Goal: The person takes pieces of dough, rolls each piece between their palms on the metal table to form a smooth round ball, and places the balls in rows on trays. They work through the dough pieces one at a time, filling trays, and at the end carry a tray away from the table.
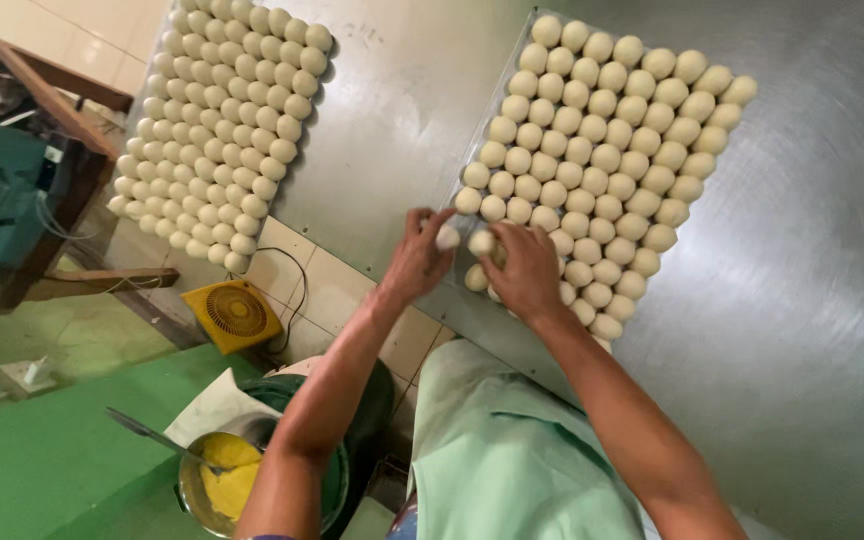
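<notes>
Left hand [417,262] fingers pinch a dough ball [448,237] | right hand [525,268] fingers grip another ball [481,242] | steel table [802,300]

- Left hand [418,262] and right hand [524,272]: bare, no gloves, rings or watch showing.
- Both forearms bare up to the frame edge; no sleeves in view.
- A pale green apron [502,450] of smooth cloth covers the front of the body.

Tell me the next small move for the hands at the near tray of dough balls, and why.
Probably set the dough ball in the left hand down in the near row of the tray. That hand pinches one ball at the tray's near edge, the right hand holds another ball beside it, and the rows beyond look full.
</notes>
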`<state>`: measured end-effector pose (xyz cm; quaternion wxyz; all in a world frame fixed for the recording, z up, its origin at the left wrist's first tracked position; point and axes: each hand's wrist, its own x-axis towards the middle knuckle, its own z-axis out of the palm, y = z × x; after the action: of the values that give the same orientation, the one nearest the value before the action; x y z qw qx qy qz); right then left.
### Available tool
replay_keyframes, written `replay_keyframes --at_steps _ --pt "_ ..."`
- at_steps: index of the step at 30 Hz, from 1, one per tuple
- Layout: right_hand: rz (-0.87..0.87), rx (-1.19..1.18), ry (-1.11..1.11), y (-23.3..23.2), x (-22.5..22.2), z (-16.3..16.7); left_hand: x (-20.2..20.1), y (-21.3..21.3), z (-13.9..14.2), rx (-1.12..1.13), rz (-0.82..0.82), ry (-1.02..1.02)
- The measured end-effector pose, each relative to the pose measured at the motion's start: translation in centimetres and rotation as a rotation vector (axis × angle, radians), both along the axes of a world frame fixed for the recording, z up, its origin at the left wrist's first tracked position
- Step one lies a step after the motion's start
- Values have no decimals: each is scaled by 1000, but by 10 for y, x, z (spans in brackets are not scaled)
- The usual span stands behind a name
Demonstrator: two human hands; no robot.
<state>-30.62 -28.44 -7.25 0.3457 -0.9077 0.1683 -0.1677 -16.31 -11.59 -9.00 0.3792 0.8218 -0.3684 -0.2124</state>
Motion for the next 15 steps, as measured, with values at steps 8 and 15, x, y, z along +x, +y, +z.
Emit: replay_keyframes --at_steps 8,15 --pt "-64 -114 -97 -6 -8 -4 26 -35 10 165 -283 -197" --pt "-928 -29 -88 -139 -307 -37 -144 -116 33 -129 -314 -221"
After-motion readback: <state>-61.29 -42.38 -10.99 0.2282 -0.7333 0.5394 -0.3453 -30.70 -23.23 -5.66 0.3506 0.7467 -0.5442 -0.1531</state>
